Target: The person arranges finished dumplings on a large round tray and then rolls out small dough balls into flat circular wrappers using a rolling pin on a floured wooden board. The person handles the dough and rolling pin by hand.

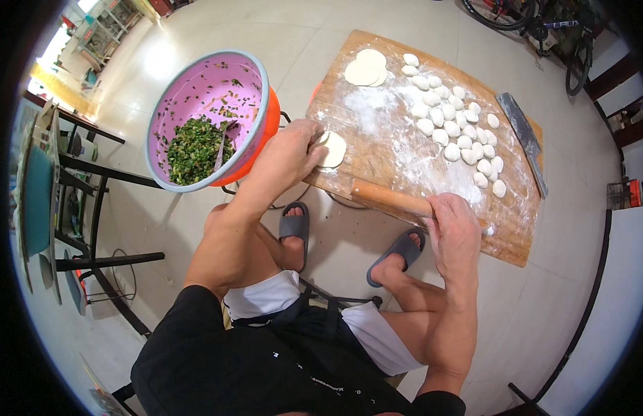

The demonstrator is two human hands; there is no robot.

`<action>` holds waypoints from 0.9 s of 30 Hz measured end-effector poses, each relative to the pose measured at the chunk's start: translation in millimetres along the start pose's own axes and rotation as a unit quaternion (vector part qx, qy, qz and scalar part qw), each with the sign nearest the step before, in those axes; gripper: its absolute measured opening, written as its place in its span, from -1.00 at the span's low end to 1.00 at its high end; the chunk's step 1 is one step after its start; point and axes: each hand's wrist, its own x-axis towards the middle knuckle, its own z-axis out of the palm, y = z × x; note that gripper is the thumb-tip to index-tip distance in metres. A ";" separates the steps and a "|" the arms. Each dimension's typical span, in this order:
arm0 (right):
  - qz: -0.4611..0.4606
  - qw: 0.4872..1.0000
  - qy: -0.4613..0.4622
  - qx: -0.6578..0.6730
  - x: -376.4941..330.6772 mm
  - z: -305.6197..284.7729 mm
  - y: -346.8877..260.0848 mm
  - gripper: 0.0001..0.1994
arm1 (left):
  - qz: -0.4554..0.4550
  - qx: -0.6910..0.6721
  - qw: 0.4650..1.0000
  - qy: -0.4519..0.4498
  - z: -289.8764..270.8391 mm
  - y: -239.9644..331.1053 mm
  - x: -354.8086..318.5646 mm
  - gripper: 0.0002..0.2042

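My left hand [291, 153] is at the left edge of a floured wooden board [404, 173], its fingers closed on the rim of a round dough wrapper [332, 150]. Along the board's near edge lies a wooden rolling pin [390, 197], its right end gripped in my right hand [454, 225]. Several small dough pieces [452, 129] are spread over the board's right half. Toward the far left corner sits an overlapping stack of rolled wrappers [367, 68].
Left of the board stands a pink basin [217, 80] holding chopped green filling [193, 149] and a metal spoon [224, 142]. A cleaver [521, 135] lies along the board's right side. Black metal furniture legs [99, 208] are at left; a bicycle [543, 31] is at far right.
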 end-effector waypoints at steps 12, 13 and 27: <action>0.098 0.994 0.057 0.008 -3.0 -4.7 22.8 -0.60 | -0.119 -0.291 0.944 -0.104 54.5 38.3 9.7 -0.66; 0.118 0.991 0.063 0.013 -2.9 -4.7 24.7 -0.60 | -0.077 -0.185 0.977 -0.076 49.5 45.5 7.8 -0.66; -0.025 0.992 0.007 -0.126 38.4 57.7 -18.7 -0.50 | -0.090 -0.151 0.979 0.104 20.1 22.7 10.6 -0.73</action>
